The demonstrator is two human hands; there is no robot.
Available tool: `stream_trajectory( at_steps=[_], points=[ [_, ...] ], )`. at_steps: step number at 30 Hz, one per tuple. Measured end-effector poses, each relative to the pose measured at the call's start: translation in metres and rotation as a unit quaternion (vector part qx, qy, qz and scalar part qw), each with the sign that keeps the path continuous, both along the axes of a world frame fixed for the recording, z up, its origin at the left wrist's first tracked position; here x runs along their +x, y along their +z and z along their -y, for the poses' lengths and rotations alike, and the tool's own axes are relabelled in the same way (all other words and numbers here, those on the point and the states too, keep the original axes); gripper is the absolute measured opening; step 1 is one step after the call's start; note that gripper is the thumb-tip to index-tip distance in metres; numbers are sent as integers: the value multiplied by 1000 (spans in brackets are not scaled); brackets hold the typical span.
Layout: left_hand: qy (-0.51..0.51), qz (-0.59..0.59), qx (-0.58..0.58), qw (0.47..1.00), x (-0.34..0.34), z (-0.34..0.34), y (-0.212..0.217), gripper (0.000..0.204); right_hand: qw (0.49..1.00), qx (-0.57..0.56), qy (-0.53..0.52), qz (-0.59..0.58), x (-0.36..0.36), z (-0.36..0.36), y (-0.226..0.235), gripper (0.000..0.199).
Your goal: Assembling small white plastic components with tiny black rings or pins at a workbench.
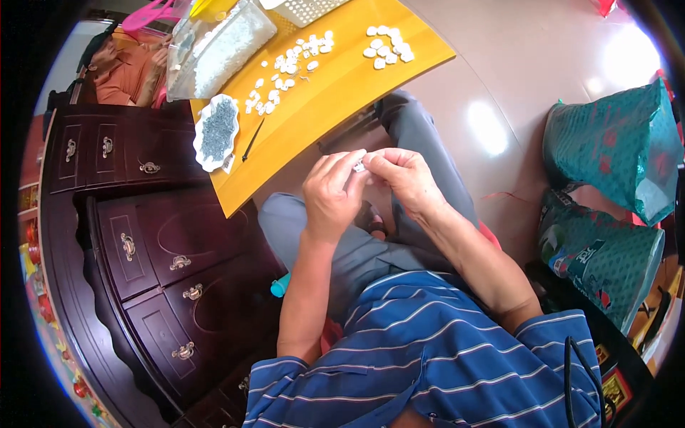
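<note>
Over my lap, both hands meet on a small white plastic piece (359, 165). My left hand (330, 187) pinches it from the left, thumb and fingertips closed on it. My right hand (407, 178) is closed at its other side, thumb against the bent forefinger; the fingers hide much of the piece. Ahead on the yellow wooden table (314, 118) lie scattered small white pieces (291, 63) and, farther right, a separate group of rounded white pieces (385, 51). A scalloped white dish (203, 151) holds many tiny dark grey parts (218, 130). Beside it lies a thin black tool (252, 140).
A clear bag of white pieces (232, 53) and a white perforated basket (307, 10) stand at the table's far side. Dark wooden drawers (178, 235) fill the left. Teal bags (606, 146) sit on the floor at right. A person in orange (128, 71) is at upper left.
</note>
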State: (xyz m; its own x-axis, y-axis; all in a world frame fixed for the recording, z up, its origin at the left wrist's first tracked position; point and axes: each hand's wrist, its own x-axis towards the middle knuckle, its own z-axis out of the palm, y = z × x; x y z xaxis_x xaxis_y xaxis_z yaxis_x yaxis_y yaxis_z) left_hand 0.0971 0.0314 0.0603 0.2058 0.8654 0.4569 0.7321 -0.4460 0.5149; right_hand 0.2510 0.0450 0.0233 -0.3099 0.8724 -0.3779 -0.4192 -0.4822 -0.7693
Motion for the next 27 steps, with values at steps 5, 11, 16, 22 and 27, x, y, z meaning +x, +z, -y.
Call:
stream_trajectory(
  at_steps=[5, 11, 16, 22, 27],
  points=[
    [5, 11, -6, 1000, -1, 0, -8, 22, 1000, 15, 1, 6, -2, 1, -11, 18],
    [6, 64, -53, 997, 2, -4, -9, 24, 999, 29, -19, 0, 1, 0, -7, 18],
    [16, 147, -133, 980, 3, -7, -6, 25, 999, 34, -30, 9, 1, -2, -7, 18],
    [-6, 81, -77, 994, 4, -16, -10, 22, 997, 55, -45, -4, 0, -6, -15, 19],
    [47, 152, -120, 980, 7, -33, -4, 17, 996, -10, -62, -60, 7, -11, -6, 18]
  ],
)
